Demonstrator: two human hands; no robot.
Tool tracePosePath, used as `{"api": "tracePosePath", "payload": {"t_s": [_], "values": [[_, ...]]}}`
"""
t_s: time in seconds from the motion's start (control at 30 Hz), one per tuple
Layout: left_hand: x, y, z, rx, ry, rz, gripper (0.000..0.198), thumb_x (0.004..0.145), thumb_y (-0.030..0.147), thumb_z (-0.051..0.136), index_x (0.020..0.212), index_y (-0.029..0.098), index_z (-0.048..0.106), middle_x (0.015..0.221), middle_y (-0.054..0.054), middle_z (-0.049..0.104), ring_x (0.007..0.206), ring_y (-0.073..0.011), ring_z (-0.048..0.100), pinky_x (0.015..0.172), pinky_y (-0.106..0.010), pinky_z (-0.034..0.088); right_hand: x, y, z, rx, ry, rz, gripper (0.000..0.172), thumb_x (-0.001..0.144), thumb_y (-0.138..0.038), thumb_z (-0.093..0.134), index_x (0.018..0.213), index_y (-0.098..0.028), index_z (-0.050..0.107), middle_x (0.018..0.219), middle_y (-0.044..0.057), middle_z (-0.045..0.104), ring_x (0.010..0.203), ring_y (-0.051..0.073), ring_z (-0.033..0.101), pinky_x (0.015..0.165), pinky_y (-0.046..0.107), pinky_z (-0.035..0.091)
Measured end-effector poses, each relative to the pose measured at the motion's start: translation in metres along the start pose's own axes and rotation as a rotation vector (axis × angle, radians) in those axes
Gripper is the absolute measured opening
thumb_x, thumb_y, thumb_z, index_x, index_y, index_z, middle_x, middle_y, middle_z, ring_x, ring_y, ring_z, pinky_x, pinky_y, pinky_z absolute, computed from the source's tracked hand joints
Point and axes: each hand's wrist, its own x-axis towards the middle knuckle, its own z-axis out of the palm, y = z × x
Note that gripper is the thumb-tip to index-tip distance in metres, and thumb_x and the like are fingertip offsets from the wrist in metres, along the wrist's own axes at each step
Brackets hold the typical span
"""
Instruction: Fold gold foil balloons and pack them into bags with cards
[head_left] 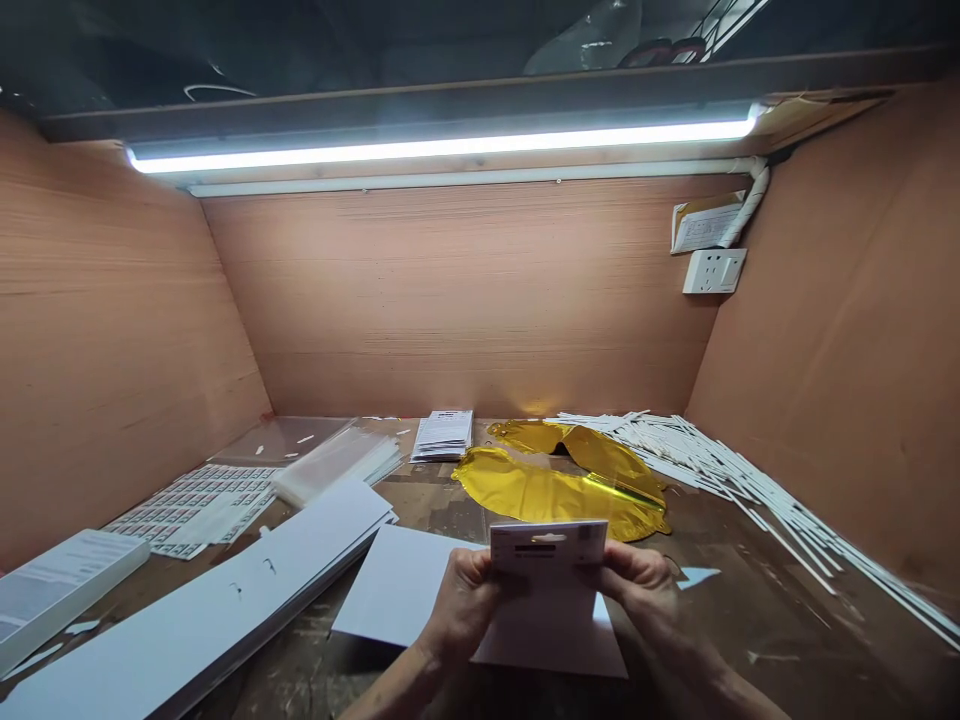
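My left hand (463, 600) and my right hand (643, 588) grip a printed card with a hang slot (549, 560) by its two side edges. The card stands nearly upright, with the slot near its top, and the fingers behind it are hidden. Below and behind it a white sheet (397, 585) lies flat on the table, partly covered by my hands. Just beyond the card, flat gold foil balloons (540, 490) are spread out. A small stack of printed cards (444, 435) rests against the back panel.
Long white sheets (210, 610) are stacked at left, near a white box (67, 590). Behind lie sticker sheets (195, 505) and clear plastic bags (334, 465). Many thin white strips (697, 460) line the right side. Side panels enclose the table; a lamp (450, 146) hangs above.
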Motion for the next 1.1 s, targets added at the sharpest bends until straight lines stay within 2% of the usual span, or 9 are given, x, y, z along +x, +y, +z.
{"api": "tracePosePath", "payload": {"t_s": [0.13, 0.23, 0.33, 0.43, 0.7, 0.87, 0.97, 1.03, 1.1], "values": [[-0.005, -0.012, 0.000, 0.183, 0.076, -0.025, 0.009, 0.061, 0.020, 0.061, 0.058, 0.018, 0.070, 0.065, 0.000, 0.065, 0.071, -0.0211, 0.058, 0.066, -0.027, 0.046, -0.001, 0.022, 0.002, -0.196, -0.030, -0.051, 0.025, 0.069, -0.039, 0.059, 0.064, -0.017, 0.068, 0.066, 0.002, 0.062, 0.068, 0.019, 0.055, 0.065, 0.030, 0.044], [-0.004, -0.007, -0.002, 0.182, 0.114, 0.004, 0.009, 0.059, 0.022, 0.064, 0.064, 0.017, 0.070, 0.071, -0.001, 0.066, 0.076, -0.0216, 0.057, 0.069, -0.027, 0.045, 0.002, 0.030, 0.001, -0.329, -0.021, -0.116, 0.026, 0.071, -0.036, 0.057, 0.054, -0.017, 0.064, 0.067, 0.002, 0.061, 0.070, 0.019, 0.053, 0.066, 0.029, 0.042], [-0.001, 0.001, -0.006, 0.072, 0.119, 0.039, 0.021, 0.069, 0.030, 0.060, 0.080, 0.016, 0.070, 0.078, -0.004, 0.067, 0.080, -0.0210, 0.056, 0.076, -0.029, 0.043, 0.003, 0.026, 0.000, -0.307, 0.003, -0.089, 0.020, 0.066, -0.036, 0.061, 0.060, -0.017, 0.066, 0.069, 0.002, 0.061, 0.071, 0.020, 0.053, 0.066, 0.029, 0.042], [-0.001, 0.001, -0.008, 0.006, 0.080, 0.053, 0.026, 0.075, 0.035, 0.055, 0.084, 0.015, 0.070, 0.079, -0.004, 0.067, 0.081, -0.0205, 0.057, 0.078, -0.030, 0.042, 0.003, 0.018, 0.000, -0.204, 0.012, -0.055, 0.020, 0.067, -0.036, 0.061, 0.072, -0.018, 0.068, 0.074, 0.003, 0.062, 0.077, 0.022, 0.054, 0.069, 0.030, 0.043], [-0.012, -0.026, -0.006, 0.018, 0.118, -0.055, 0.029, 0.075, 0.038, 0.055, 0.081, 0.015, 0.069, 0.076, -0.004, 0.065, 0.073, -0.0175, 0.056, 0.065, -0.024, 0.042, -0.004, 0.028, -0.003, -0.203, -0.042, -0.045, 0.031, 0.069, -0.044, 0.057, 0.061, -0.016, 0.068, 0.065, 0.002, 0.062, 0.067, 0.020, 0.055, 0.062, 0.028, 0.043], [0.004, -0.028, -0.002, 0.051, 0.181, -0.028, 0.030, 0.071, 0.041, 0.057, 0.076, 0.012, 0.066, 0.071, -0.004, 0.064, 0.073, -0.0190, 0.057, 0.065, -0.025, 0.044, 0.010, 0.029, -0.001, -0.323, 0.017, 0.004, 0.025, 0.069, -0.037, 0.054, 0.066, -0.015, 0.066, 0.065, 0.000, 0.062, 0.065, 0.017, 0.054, 0.056, 0.024, 0.041], [0.020, -0.020, -0.006, 0.028, 0.268, -0.159, 0.039, 0.071, 0.043, 0.055, 0.093, 0.011, 0.057, 0.067, -0.005, 0.064, 0.063, -0.0205, 0.060, 0.058, -0.028, 0.045, 0.031, 0.027, 0.002, -0.416, 0.054, 0.058, 0.017, 0.065, -0.028, 0.057, 0.072, -0.014, 0.064, 0.061, -0.001, 0.060, 0.055, 0.012, 0.051, 0.046, 0.019, 0.035], [0.027, -0.015, -0.012, 0.219, 0.334, -0.262, 0.048, 0.070, 0.045, 0.054, 0.102, 0.010, 0.050, 0.070, -0.008, 0.065, 0.066, -0.0243, 0.061, 0.060, -0.032, 0.046, 0.044, 0.027, 0.002, -0.459, 0.069, 0.086, 0.015, 0.060, -0.027, 0.062, 0.064, -0.013, 0.063, 0.050, -0.003, 0.055, 0.045, 0.010, 0.047, 0.041, 0.019, 0.030], [0.028, -0.014, -0.020, 0.603, 0.381, -0.299, 0.056, 0.070, 0.049, 0.051, 0.107, 0.008, 0.049, 0.079, -0.013, 0.065, 0.078, -0.0289, 0.061, 0.066, -0.037, 0.045, 0.053, 0.027, -0.002, -0.505, 0.086, 0.084, 0.019, 0.056, -0.032, 0.067, 0.052, -0.014, 0.060, 0.042, -0.004, 0.050, 0.043, 0.011, 0.046, 0.042, 0.020, 0.030]]}}
